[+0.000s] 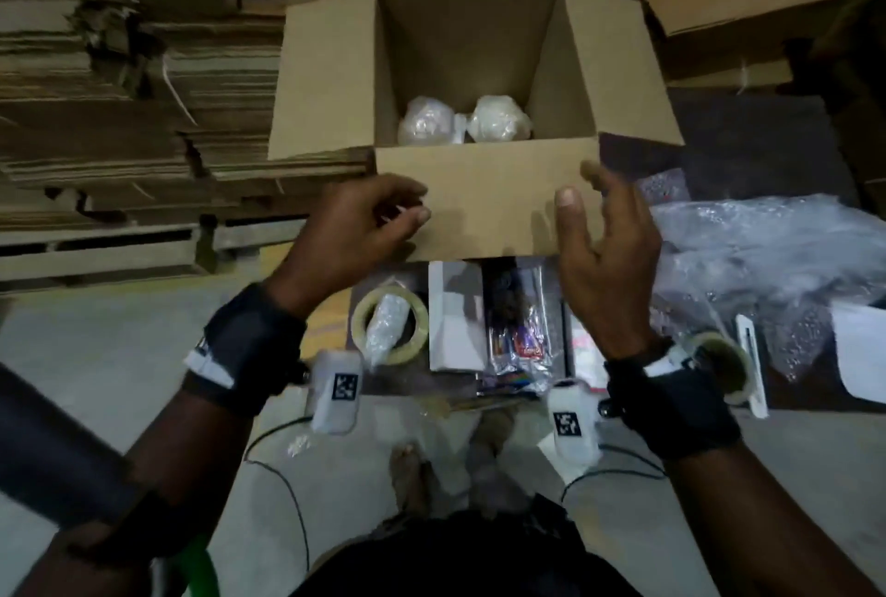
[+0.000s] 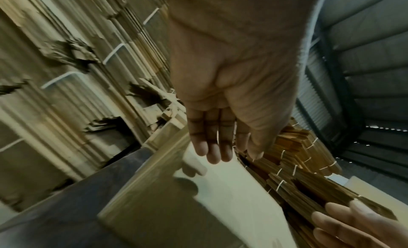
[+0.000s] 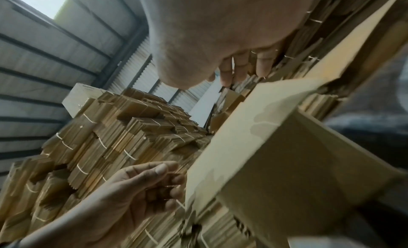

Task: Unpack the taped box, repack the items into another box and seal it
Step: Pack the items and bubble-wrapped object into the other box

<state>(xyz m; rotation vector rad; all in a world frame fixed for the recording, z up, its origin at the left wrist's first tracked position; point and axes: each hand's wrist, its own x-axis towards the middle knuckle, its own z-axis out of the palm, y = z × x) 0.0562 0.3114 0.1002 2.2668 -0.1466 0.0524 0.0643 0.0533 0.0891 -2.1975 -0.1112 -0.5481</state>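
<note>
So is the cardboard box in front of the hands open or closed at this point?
Open. All four flaps of the cardboard box are folded outward, and two plastic-wrapped bundles show at the bottom inside.

Dim warehouse light overall, daylight from a window point(image 3: 42, 2) at 11 o'clock in the right wrist view, wrist views motion-blurred, soft shadows on the cardboard box point(image 1: 484, 208), wide-angle bending at edges
</note>
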